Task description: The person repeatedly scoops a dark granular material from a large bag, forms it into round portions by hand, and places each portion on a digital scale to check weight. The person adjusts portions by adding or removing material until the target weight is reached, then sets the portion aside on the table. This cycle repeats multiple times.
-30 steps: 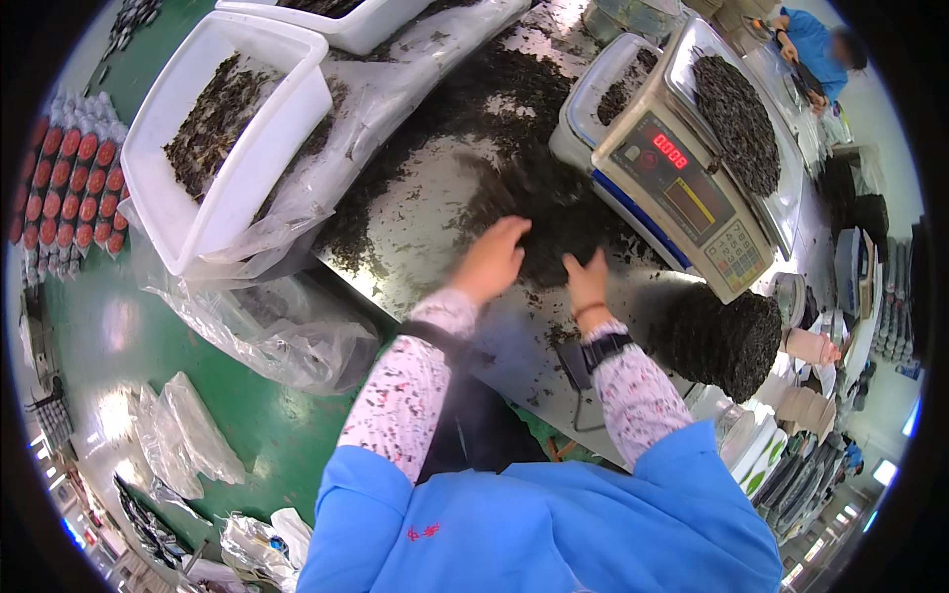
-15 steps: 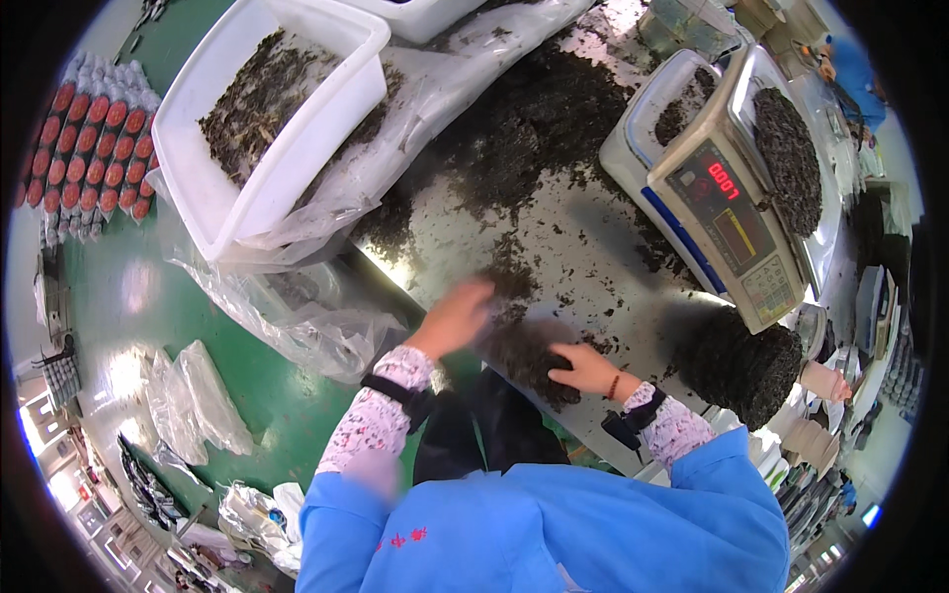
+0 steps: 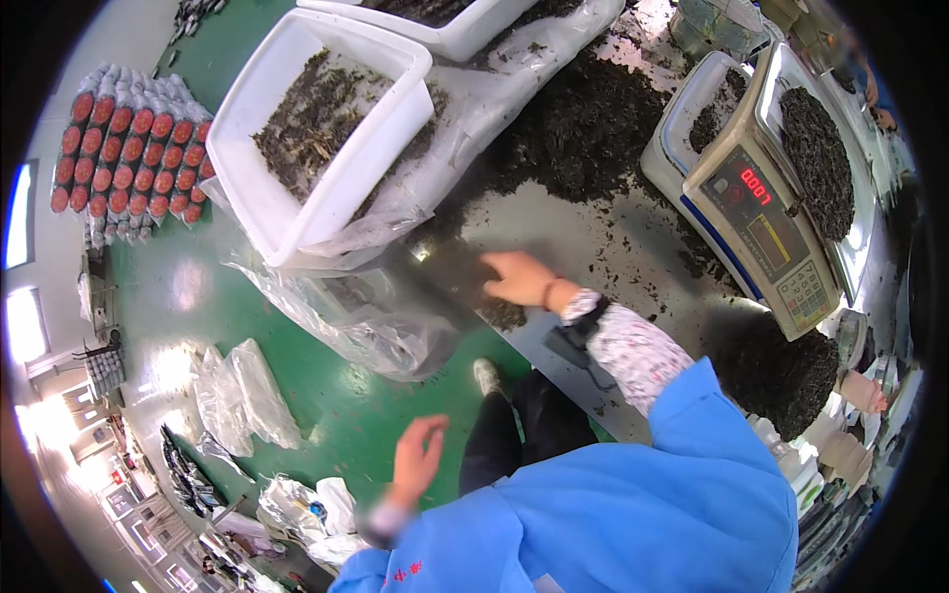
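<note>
My right hand (image 3: 521, 280) is over the metal table's left edge. Its fingers and thumb close on a clump of dark, dried seaweed-like flakes (image 3: 463, 280), which is smeared by motion; the fingertips are partly hidden in it. Away from the table, my left hand (image 3: 418, 457) hangs above the floor beside my legs, its fingers stretched and holding nothing. A large heap of the same dark flakes (image 3: 583, 124) covers the far part of the table (image 3: 554, 232). At the right stands a scale (image 3: 766, 222) with a lit red display, bearing a dark flat round cake (image 3: 817, 163).
A white tub (image 3: 326, 198) with some flakes stands at the far left, on clear plastic sheeting (image 3: 381, 331) that hangs over the edge. A second white tub (image 3: 474, 35) is behind it. At the right sits a dark pile (image 3: 776, 376). Red-labelled packages (image 3: 133, 158) are stacked farther left.
My left hand has drawn back from the table toward my body, down and left. My right hand has shifted left and away from me with the dark clump. The view has shifted slightly.
</note>
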### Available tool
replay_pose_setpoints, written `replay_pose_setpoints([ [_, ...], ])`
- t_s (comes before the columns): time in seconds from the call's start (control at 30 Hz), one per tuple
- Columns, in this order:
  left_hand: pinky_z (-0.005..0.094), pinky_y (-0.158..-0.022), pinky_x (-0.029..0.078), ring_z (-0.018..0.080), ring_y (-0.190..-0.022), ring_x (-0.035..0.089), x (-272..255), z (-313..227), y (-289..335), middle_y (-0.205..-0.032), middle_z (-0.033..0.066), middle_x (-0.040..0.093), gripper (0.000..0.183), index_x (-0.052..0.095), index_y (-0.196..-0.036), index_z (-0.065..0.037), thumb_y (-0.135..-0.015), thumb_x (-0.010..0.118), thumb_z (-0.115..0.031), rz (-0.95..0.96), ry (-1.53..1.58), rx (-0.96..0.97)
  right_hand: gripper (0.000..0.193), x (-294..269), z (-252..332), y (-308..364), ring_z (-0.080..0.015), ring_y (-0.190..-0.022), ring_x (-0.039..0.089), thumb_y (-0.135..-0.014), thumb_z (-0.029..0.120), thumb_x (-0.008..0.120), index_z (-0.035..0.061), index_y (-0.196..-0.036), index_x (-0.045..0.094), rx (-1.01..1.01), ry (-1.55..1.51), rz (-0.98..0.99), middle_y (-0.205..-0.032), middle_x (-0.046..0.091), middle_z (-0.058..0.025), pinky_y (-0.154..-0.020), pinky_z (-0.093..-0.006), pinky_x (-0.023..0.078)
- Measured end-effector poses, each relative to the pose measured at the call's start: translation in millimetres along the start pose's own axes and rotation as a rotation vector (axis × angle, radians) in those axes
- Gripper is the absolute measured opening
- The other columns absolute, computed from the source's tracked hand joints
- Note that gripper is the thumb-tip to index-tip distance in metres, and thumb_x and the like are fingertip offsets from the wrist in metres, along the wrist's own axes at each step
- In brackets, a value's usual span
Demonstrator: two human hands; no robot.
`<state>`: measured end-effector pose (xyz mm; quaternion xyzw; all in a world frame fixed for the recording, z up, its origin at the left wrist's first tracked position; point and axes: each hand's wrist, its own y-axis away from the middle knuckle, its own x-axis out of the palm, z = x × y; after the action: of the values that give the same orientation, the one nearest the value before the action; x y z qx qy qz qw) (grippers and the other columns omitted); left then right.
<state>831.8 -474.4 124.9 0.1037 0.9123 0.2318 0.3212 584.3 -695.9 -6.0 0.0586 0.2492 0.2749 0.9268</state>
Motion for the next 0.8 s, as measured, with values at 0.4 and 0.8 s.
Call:
replay_pose_setpoints([
  [0.4,0.0291,-0.075,0.051,0.0162,-0.087,0.064,11,73,118,-0.101,0.0081,0.067,0.023,0.062,-0.112,-0.005,-0.09,0.055,-0.008,-0.163,0.176,-0.386,0.032,-120,-6,26,-0.0432,-0.091,0.06,-0.084,0.021,0.059,0.0027,-0.11,0.054,0.078,0.08,-0.884,-0.096,0.064,-0.0232,-0.077,-0.0486,0.048],
  [0.8,0.0296,-0.085,0.049,0.0169,-0.098,0.063,-6,38,86,-0.105,0.0106,0.067,0.025,0.058,-0.117,-0.002,-0.092,0.055,-0.008,-0.059,0.119,-0.302,0.032,-150,23,88,-0.0395,-0.095,0.058,-0.087,0.017,0.058,0.0029,-0.116,0.055,-0.054,0.201,-0.826,-0.104,0.062,-0.0211,-0.081,-0.0403,0.048],
])
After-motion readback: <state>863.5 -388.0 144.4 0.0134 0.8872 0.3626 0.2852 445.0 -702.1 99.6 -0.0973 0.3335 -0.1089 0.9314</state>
